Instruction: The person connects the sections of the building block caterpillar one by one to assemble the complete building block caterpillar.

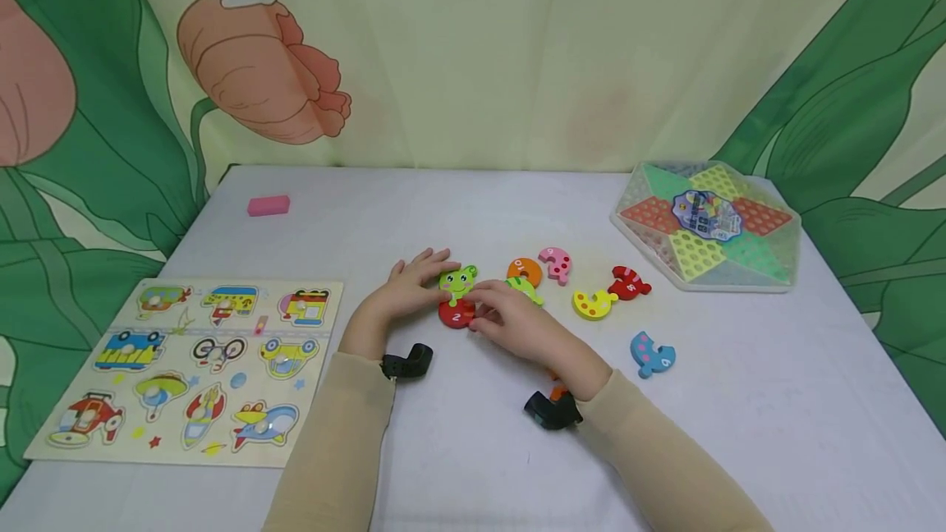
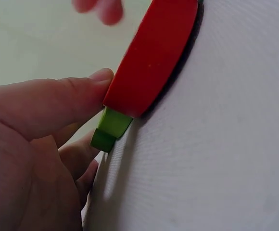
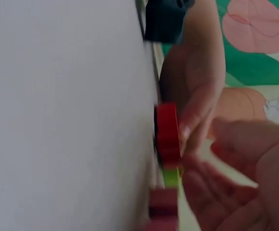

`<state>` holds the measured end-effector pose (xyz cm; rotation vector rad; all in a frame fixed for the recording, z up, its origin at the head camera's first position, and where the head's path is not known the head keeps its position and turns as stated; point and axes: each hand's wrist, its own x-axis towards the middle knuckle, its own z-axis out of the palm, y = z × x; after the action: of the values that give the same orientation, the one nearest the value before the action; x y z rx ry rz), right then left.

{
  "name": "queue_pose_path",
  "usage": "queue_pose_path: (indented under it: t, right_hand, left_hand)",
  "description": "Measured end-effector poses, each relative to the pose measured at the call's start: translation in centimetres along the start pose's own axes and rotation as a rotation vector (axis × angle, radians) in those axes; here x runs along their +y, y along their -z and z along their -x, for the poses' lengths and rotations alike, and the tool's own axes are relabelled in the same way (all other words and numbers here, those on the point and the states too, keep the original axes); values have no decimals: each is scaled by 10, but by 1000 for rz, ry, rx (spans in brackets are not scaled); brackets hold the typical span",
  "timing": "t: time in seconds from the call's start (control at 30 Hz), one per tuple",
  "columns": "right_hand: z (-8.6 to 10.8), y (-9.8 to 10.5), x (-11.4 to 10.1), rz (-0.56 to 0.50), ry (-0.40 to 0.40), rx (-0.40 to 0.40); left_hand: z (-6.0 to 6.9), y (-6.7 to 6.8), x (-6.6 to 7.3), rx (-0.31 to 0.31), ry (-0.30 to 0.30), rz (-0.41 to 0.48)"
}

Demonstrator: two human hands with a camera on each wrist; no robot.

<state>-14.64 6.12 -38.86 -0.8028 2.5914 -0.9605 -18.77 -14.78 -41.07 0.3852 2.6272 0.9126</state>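
Observation:
A green smiling caterpillar-head piece [image 1: 459, 279] lies against a red puzzle piece marked 2 [image 1: 456, 314]. The left hand [image 1: 402, 300] is at their left side, fingers extended past the head. In the left wrist view its thumb [image 2: 89, 86] touches the edge of the red piece [image 2: 151, 57]. On the other side, the right hand [image 1: 525, 327] has its fingertips at the red piece's right edge, loosely bent. The right wrist view shows nothing between its thumb and fingers. A green striped piece [image 1: 525, 289] is partly hidden behind the right hand.
Orange [image 1: 524, 269], pink [image 1: 556, 263], yellow [image 1: 594, 304], red [image 1: 629, 282] and blue [image 1: 653, 354] pieces lie rightward. Another orange piece [image 1: 557, 392] shows behind the right wrist. A vehicle pegboard [image 1: 251, 327], a pink block [image 1: 268, 205] and a hexagonal game box [image 1: 761, 273] stand around.

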Motion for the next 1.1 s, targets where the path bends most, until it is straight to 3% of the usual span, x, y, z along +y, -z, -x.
queue_pose_path:
  t: [0.1,0.23,0.37,0.5,0.63,0.9,1.1]
  right_hand:
    - [5,13,-2,-48,-25,12]
    - [15,37,0,-90,-41,87]
    - [29,61,9,-98,-49,176]
    - [47,74,23,-108,-76,205]
    - [64,74,35,-99,-74,137]
    - [89,61,53,-155,-41,-147]
    - [95,55,60,-146,-37,-243]
  left_hand:
    - [1,0,1,-3,4,-8]
    - [1,0,2,-12,12,-10]
    - [1,0,2,-21,22,-8]
    - [1,0,2,-21,25,-12]
    - [1,0,3,-23,30,-15]
    - [1,0,3,-29,31,-9]
    - [1,0,1,-32,20,-2]
